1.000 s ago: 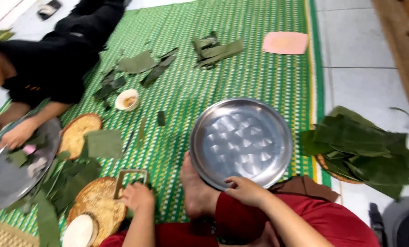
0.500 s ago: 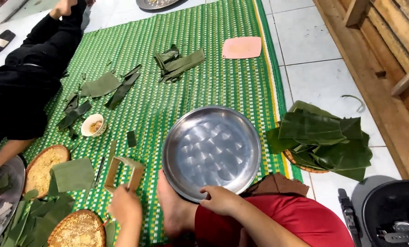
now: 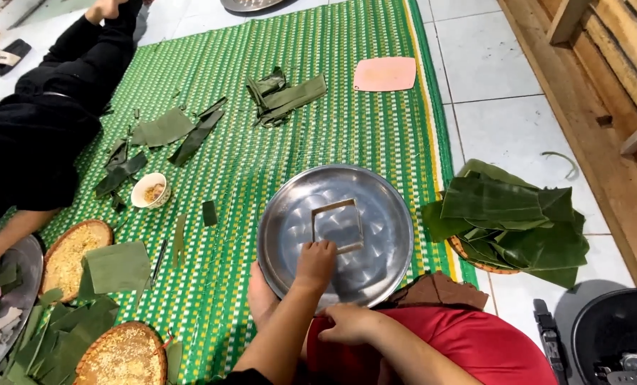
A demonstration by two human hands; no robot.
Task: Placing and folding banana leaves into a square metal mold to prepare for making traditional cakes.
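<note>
My left hand (image 3: 316,262) reaches over the near rim of a round metal tray (image 3: 397,214) and grips the near left corner of a square metal frame (image 3: 333,205) that lies flat in the tray. My right hand (image 3: 347,322) rests loosely on my red-clothed leg just below the tray and holds nothing. A bare foot (image 3: 261,296) sticks out beside the tray's near left edge. The tray sits on a green woven mat (image 3: 226,164).
Right of the tray is a basket heaped with banana leaves (image 3: 511,224). To the left lie woven trays of yellow grain (image 3: 69,257), cut leaves (image 3: 119,265) and a small bowl (image 3: 149,190). A person in black (image 3: 40,142) sits at left. A black pot (image 3: 618,335) stands at lower right.
My left hand has carried the square frame from beside the woven trays on the left over to the metal tray and set it down inside. My right hand has drawn back from the tray's edge.
</note>
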